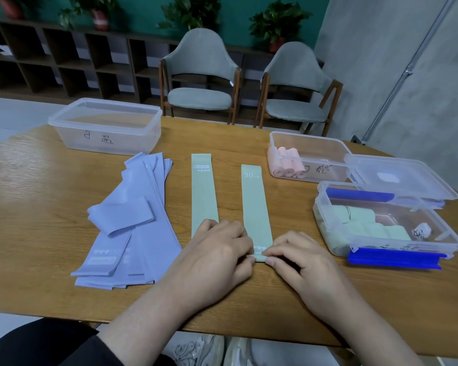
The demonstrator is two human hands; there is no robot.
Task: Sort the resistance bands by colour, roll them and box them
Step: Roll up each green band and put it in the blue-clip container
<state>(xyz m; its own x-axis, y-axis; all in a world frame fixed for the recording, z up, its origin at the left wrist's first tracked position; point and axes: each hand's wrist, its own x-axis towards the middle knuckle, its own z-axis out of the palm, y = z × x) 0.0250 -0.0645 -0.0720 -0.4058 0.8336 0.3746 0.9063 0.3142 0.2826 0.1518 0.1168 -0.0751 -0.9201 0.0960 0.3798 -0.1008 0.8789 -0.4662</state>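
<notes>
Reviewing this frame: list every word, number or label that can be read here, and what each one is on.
"30 LB": far end of the right green band.
Left green band: small printed label at the far end, too small to read.
Purple bands: white label near the front end, blurred.
Empty clear box: handwritten marks on its wall, not legible.
Pink-roll box and green-roll box: handwritten marks, unreadable.
</notes>
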